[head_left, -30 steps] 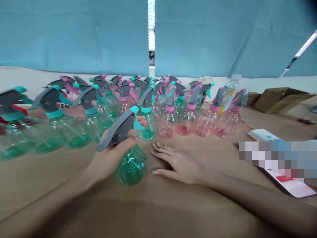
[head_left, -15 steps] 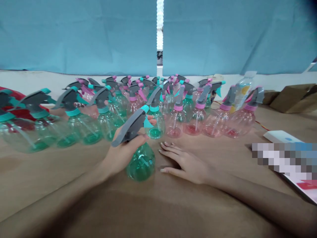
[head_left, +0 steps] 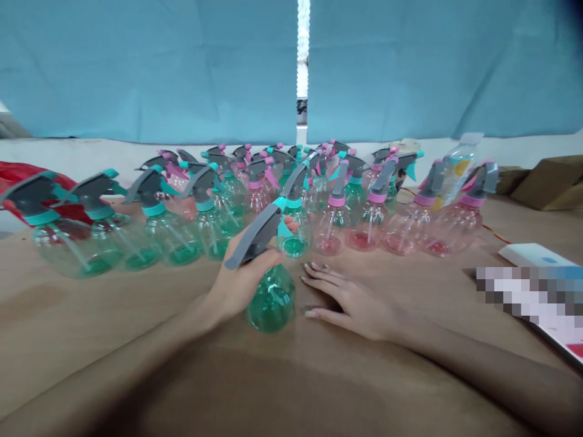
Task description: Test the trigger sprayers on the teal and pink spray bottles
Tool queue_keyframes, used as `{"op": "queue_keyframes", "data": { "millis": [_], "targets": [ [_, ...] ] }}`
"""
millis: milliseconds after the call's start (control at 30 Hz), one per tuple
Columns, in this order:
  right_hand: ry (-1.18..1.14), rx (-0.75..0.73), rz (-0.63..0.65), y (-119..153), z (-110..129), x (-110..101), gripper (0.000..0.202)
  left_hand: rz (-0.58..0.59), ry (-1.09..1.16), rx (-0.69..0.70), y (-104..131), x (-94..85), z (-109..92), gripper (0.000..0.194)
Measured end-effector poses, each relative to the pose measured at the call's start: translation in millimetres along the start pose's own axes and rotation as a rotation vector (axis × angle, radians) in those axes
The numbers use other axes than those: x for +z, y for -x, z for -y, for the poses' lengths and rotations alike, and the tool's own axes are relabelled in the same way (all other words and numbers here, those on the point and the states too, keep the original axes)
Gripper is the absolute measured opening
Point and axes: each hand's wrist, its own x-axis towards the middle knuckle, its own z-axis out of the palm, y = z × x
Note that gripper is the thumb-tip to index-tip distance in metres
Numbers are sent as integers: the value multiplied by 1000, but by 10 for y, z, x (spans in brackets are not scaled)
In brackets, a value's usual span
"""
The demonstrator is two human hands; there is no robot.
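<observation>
My left hand [head_left: 243, 273] is wrapped round the neck of a green spray bottle [head_left: 272, 300] with a grey and turquoise trigger head. The bottle leans a little, its nozzle pointing away and to the right. Whether its base touches the table is hard to tell. Flat on the brown table [head_left: 300, 382], just right of that bottle, lies my right hand [head_left: 350, 300], fingers spread, holding nothing. Beyond my hands stands another green spray bottle [head_left: 294, 233], beside a pink spray bottle [head_left: 328, 233].
Rows of green and pink spray bottles stretch across the back, with a green one [head_left: 68, 246] at far left. A clear drink bottle [head_left: 456, 167], a cardboard box [head_left: 551, 182] and a white box [head_left: 531, 255] are on the right. Red plastic [head_left: 40, 176] lies at back left.
The whole view has shifted slightly left, so everything appears further right. My left hand keeps its hold on the green spray bottle, and my right hand stays flat on the table.
</observation>
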Motion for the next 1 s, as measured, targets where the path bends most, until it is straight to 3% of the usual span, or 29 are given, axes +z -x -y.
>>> {"op": "queue_keyframes", "data": {
  "millis": [233, 333, 633, 867, 1000],
  "targets": [
    [-12, 13, 28, -3, 2, -9, 66, 12, 43, 26, 2, -3, -13, 25],
    [-27, 17, 33, -4, -4, -5, 65, 68, 91, 32, -4, -21, 40, 31],
    [-25, 27, 54, -7, -2, -8, 68, 80, 162, 79, 12, -61, 18, 9],
    [-42, 21, 35, -4, -9, 2, 65, 49, 83, 14, 10, -51, 74, 22],
    [-37, 23, 44, 0, -12, 3, 66, 4, -11, 14, 12, -38, 63, 17]
  ]
}}
